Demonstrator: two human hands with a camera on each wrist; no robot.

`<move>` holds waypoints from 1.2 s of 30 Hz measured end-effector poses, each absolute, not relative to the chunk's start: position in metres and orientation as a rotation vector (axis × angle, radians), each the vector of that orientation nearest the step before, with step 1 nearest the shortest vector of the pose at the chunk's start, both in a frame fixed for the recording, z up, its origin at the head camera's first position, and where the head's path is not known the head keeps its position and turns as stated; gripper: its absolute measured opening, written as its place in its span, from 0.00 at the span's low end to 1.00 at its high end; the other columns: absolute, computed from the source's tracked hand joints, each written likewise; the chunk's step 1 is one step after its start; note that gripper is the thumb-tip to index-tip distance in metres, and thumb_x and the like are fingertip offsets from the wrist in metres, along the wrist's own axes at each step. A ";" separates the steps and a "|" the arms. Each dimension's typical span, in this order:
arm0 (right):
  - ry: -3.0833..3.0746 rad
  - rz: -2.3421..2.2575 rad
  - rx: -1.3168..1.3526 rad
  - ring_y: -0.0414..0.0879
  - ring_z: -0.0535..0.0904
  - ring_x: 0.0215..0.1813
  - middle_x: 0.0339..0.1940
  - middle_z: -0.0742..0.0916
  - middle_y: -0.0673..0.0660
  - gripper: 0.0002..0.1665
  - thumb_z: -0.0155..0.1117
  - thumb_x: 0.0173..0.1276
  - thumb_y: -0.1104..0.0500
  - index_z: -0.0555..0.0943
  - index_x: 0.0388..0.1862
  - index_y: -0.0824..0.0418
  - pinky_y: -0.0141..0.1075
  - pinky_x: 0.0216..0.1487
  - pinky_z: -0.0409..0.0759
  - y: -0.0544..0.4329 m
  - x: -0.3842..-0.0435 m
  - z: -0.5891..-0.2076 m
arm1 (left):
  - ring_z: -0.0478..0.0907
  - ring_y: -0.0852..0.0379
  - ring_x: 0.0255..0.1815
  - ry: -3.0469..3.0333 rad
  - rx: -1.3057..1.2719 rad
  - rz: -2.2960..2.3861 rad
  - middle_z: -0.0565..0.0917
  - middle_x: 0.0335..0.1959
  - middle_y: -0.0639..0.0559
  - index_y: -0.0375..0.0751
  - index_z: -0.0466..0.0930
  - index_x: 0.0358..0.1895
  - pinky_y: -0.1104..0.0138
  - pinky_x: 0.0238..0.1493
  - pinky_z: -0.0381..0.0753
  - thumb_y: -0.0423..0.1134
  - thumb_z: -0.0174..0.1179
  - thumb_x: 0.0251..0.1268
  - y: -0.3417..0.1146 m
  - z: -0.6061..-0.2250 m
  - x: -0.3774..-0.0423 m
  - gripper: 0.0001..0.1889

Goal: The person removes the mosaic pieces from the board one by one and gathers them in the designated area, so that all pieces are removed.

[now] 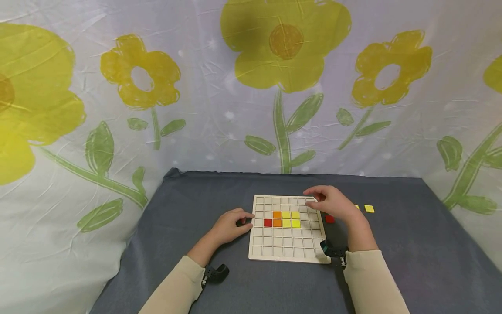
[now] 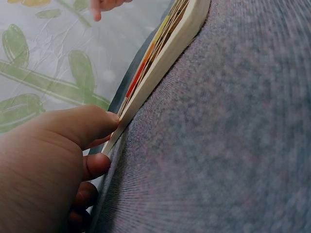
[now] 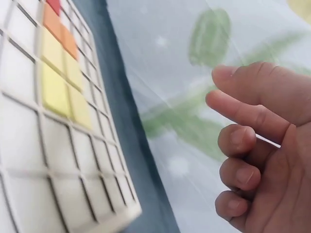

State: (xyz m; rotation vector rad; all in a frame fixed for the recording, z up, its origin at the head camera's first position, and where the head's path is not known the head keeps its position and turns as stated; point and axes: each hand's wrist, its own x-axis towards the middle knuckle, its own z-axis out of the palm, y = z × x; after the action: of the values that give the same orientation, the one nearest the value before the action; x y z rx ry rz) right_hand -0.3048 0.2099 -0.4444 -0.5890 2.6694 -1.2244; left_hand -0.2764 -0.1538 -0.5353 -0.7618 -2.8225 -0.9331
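Observation:
A wooden grid board [image 1: 288, 253] lies on the cloth. On it, a red tile [image 1: 268, 223] sits beside two stacked orange tiles [image 1: 277, 215], and several yellow tiles [image 1: 296, 223] form a block right of these. My left hand [image 1: 231, 226] rests its thumb and index fingertips against the board's left edge; the left wrist view shows the thumb [image 2: 104, 124] right at that edge. Over the board's upper right corner hovers my right hand [image 1: 333, 203]. In the right wrist view, its thumb and index finger [image 3: 243, 107] are apart with nothing between them, the other fingers loosely bent.
Right of the board lie a loose red tile [image 1: 330, 219] and a yellow tile [image 1: 369, 209]; another yellow one is mostly hidden behind the right hand. Dark grey cloth [image 1: 219, 296] covers the table. A flower-printed curtain [image 1: 211, 131] hangs behind and at both sides.

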 end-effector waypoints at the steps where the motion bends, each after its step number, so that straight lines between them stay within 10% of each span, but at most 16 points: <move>1: 2.670 -1.215 -0.610 0.48 0.66 0.32 0.32 0.73 0.55 0.21 0.71 0.72 0.57 0.84 0.61 0.63 0.44 0.36 0.67 0.205 -0.305 -0.446 | 0.69 0.63 0.30 -2.823 -0.763 -0.934 0.73 0.31 0.61 0.51 0.88 0.57 0.66 0.37 0.70 0.45 0.69 0.70 -0.154 -0.535 -0.276 0.15; 36: 2.812 -0.596 -0.912 0.46 0.66 0.32 0.30 0.76 0.51 0.16 0.69 0.73 0.58 0.87 0.54 0.64 0.40 0.37 0.66 0.126 -0.299 -0.482 | 0.67 0.64 0.28 -2.774 -0.789 -0.943 0.74 0.30 0.62 0.48 0.88 0.56 0.66 0.35 0.70 0.43 0.69 0.69 -0.154 -0.534 -0.274 0.14</move>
State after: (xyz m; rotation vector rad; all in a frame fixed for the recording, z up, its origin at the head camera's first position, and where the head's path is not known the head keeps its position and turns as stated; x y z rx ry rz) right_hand -0.2986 0.1265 -0.4825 -0.9125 2.8121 -0.5962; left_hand -0.2745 -0.1537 -0.5339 -0.7894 -2.7741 -0.9434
